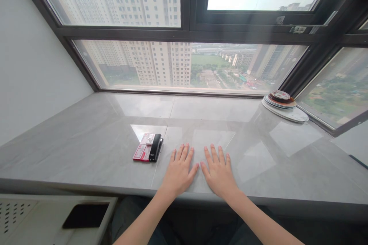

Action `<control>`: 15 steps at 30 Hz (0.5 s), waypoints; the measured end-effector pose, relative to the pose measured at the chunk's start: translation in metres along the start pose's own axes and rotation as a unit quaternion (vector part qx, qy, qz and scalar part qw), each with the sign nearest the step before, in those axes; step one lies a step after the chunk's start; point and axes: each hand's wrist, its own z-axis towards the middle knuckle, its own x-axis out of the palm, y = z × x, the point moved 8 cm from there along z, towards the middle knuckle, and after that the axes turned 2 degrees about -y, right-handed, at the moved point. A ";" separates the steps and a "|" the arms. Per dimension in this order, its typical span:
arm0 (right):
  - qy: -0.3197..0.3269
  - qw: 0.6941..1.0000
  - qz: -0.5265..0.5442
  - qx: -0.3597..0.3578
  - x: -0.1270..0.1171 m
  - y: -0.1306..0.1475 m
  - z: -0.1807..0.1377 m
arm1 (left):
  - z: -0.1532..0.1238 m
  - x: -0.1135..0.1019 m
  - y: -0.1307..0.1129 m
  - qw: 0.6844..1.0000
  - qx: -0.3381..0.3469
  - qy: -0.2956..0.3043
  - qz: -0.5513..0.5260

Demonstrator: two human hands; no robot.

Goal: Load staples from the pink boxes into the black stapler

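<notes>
My left hand (179,171) lies flat on the grey tiled sill (94,149), palm down with the fingers spread. Beside it, my right hand (219,172) rests the same way, the two thumbs pointing at each other with a small gap between. Neither hand holds anything. To the left of my left hand, not touching it, is a black stapler (155,147). It lies along the right side of some red-and-white small boxes (141,151), which sit close against it. A small pale piece on top of the boxes is too small to name.
A stack of round plates or coasters (281,99) stands on a white round board (296,115) in the far right corner. Dark window frames (186,35) border the sill at the back. Below the front edge at left is a white cabinet or cart (37,222) with a dark opening.
</notes>
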 end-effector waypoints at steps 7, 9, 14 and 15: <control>0.004 1.000 -0.008 0.000 0.001 0.000 0.000 | 0.000 0.002 0.000 1.000 -0.001 0.004 0.002; 0.003 1.000 -0.004 0.000 0.000 0.000 0.000 | 0.000 0.002 0.000 1.000 0.001 0.000 -0.002; 0.003 1.000 0.017 0.001 0.000 0.000 0.000 | 0.000 0.001 0.000 1.000 0.003 -0.013 -0.020; 0.004 1.000 0.020 0.001 0.000 0.000 0.000 | 0.000 0.001 0.000 1.000 0.002 -0.016 -0.024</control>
